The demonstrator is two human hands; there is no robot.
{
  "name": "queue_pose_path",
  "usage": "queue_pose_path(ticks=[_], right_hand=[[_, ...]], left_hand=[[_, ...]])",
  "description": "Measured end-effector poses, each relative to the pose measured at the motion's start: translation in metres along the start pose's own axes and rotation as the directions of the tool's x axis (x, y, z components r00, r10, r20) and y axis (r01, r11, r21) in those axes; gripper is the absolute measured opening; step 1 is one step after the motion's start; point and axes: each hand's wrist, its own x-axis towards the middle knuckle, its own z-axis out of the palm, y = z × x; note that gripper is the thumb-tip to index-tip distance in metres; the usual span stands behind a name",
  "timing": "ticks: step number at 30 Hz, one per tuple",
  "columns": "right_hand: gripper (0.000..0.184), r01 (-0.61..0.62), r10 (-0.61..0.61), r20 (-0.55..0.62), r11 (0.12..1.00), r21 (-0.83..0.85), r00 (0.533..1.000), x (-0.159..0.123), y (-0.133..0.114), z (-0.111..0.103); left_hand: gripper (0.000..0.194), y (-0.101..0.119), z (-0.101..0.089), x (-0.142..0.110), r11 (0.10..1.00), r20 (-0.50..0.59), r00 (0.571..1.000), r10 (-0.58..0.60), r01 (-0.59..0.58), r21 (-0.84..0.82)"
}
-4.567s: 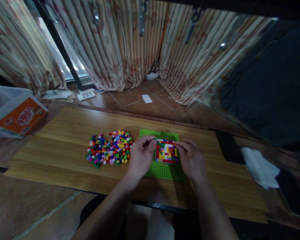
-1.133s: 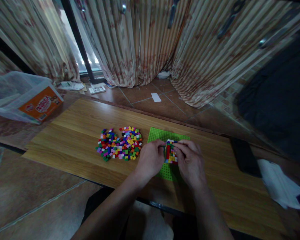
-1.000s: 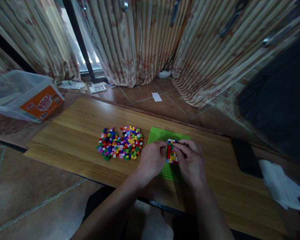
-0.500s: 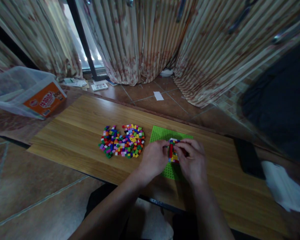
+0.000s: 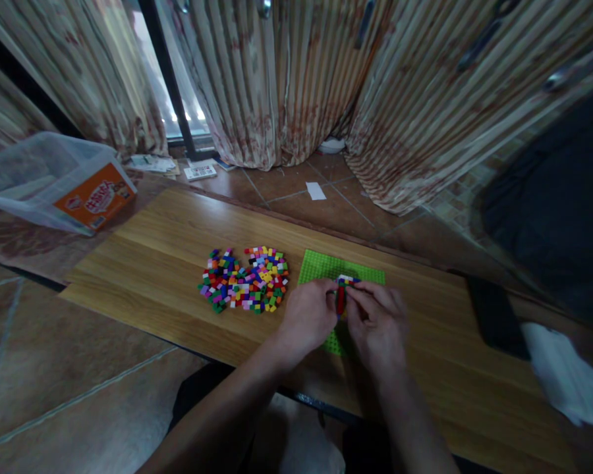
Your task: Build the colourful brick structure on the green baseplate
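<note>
On the wooden table lies a green studded baseplate (image 5: 321, 263), with a small build of multicoloured toy bricks (image 5: 346, 279) on it. My left hand (image 5: 309, 319) is closed, its fingertips at the left side of a long red brick piece (image 5: 340, 299) over the build. From the right, my right hand (image 5: 379, 322) pinches at the same red piece with thumb and forefinger. My fingers hide most of the build, and whether the red piece is seated or lifted cannot be made out. Left of the plate is a pile of loose coloured bricks (image 5: 244, 283).
A clear plastic bin (image 5: 54, 178) with an orange label stands beyond the table's left end. At the right are a black flat object (image 5: 494, 316) and some white tissue-like material (image 5: 566, 368). Striped curtains (image 5: 306, 85) hang behind the table.
My two hands have drawn slightly closer together around the red piece, and they cover more of the build's lower part. The whole view has shifted a little. The loose pile looks unchanged.
</note>
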Motion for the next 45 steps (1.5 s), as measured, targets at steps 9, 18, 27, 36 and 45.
queue_pose_path(ticks=[9, 18, 27, 36, 45], right_hand=[[0.02, -0.073, 0.074, -0.008, 0.997, 0.023, 0.997, -0.002, -0.003, 0.003], [0.019, -0.197, 0.207, -0.044, 0.965, 0.172, 0.977, -0.001, -0.002, -0.002], [0.018, -0.267, 0.271, 0.047, 0.876, 0.401, 0.961, 0.005, -0.015, -0.007], [0.013, -0.321, 0.336, 0.058, 0.813, 0.487, 0.94, 0.005, -0.013, -0.003], [0.014, -0.346, 0.337, 0.09, 0.874, 0.341, 0.937, 0.003, 0.008, -0.014]], left_hand=[[0.031, -0.003, 0.002, 0.0, 1.0, -0.017, 1.0, 0.024, -0.024, -0.009], [0.03, -0.013, -0.001, 0.006, 0.996, -0.111, 0.994, 0.009, -0.019, -0.092], [0.034, -0.012, 0.003, 0.007, 0.881, -0.112, 0.989, 0.096, -0.137, -0.453], [0.033, -0.01, 0.009, 0.005, 0.805, -0.04, 0.994, 0.099, -0.104, -0.584], [0.032, -0.014, -0.001, 0.008, 0.946, -0.175, 0.984, -0.015, -0.043, -0.321]])
